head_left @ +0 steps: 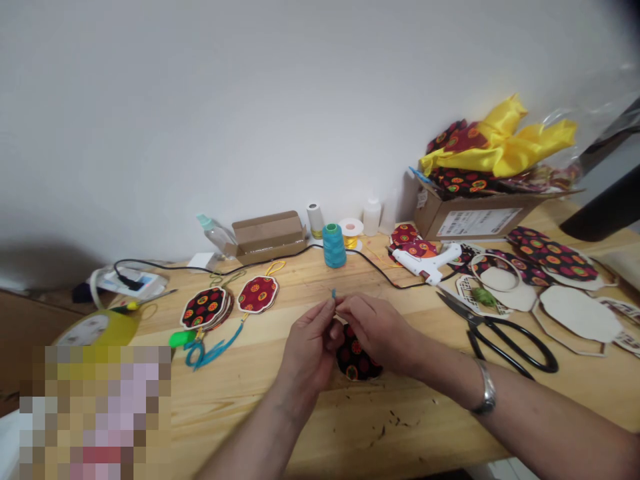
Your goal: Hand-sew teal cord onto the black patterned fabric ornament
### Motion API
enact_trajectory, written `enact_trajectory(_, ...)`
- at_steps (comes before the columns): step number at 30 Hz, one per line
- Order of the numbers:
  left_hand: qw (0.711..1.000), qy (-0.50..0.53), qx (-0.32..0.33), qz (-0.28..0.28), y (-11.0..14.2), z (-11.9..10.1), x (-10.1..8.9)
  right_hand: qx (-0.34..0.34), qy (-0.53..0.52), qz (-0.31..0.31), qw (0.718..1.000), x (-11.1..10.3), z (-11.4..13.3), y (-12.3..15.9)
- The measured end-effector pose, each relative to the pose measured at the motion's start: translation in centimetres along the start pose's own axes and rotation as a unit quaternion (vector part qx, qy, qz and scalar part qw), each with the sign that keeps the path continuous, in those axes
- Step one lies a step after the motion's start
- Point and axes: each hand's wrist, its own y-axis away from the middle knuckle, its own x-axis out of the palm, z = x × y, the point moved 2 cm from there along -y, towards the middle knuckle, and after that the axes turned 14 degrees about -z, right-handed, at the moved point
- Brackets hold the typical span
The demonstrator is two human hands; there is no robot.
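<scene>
My left hand (pixel 311 343) and my right hand (pixel 374 330) meet over the middle of the wooden table (pixel 260 407), fingertips pinched together on a short blue thread (pixel 333 294) that sticks up between them. Under both hands lies a black fabric piece with red and orange dots (pixel 356 361), partly covered by my fingers. A metal bracelet (pixel 486 390) sits on my right wrist.
Finished ornaments (pixel 227 303) with blue tassels lie at the left. Black scissors (pixel 500 330), a white glue gun (pixel 427 262) and its black cord, a teal thread spool (pixel 333 245), cut shapes (pixel 575 313) and a cardboard box of fabric (pixel 475 213) stand at the back and right.
</scene>
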Motion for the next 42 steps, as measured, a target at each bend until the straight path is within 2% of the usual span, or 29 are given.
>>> enact_trajectory(18, 1.000, 0.010, -0.004, 0.008, -0.25, 0.18, -0.10, 0.012, -0.003, -0.010, 1.000, -0.21, 0.44, -0.50)
enact_trajectory(29, 1.000, 0.013, -0.005, 0.011, -0.62, 0.29, -0.53, 0.076, -0.042, -0.027, 0.996, -0.47, 0.60, -0.82)
enact_trajectory(42, 1.000, 0.014, -0.008, 0.004, -0.68, 0.31, -0.48, 0.141, -0.053, -0.018, 0.988, -0.44, 0.43, -0.92)
